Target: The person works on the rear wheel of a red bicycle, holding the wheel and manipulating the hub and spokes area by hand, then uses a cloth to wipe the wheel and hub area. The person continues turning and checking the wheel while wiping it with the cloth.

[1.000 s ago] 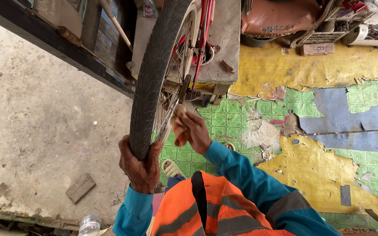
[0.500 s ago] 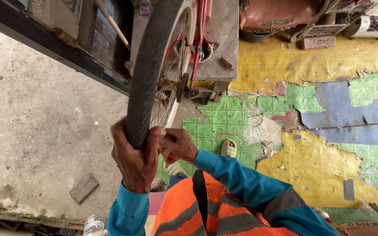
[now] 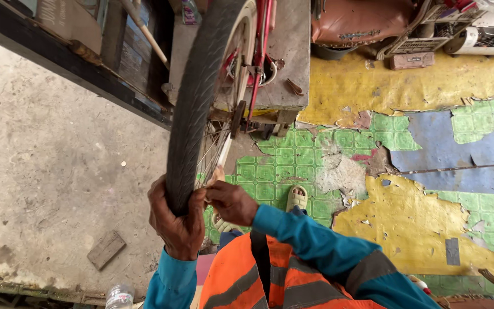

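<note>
Black rubber tyre [image 3: 198,103] gripped by left hand [image 3: 175,220]; right hand [image 3: 230,201], pinching at the rim [image 3: 224,150], risks catching fingers in the spokes [image 3: 208,157] should the wheel turn.

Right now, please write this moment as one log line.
left hand: grips bicycle tyre | right hand: at wheel rim beside it | wheel: upright on red frame | floor: peeling tiles

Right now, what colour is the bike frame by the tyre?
Red, clearest in the head view: the frame beside the black tyre.
</note>
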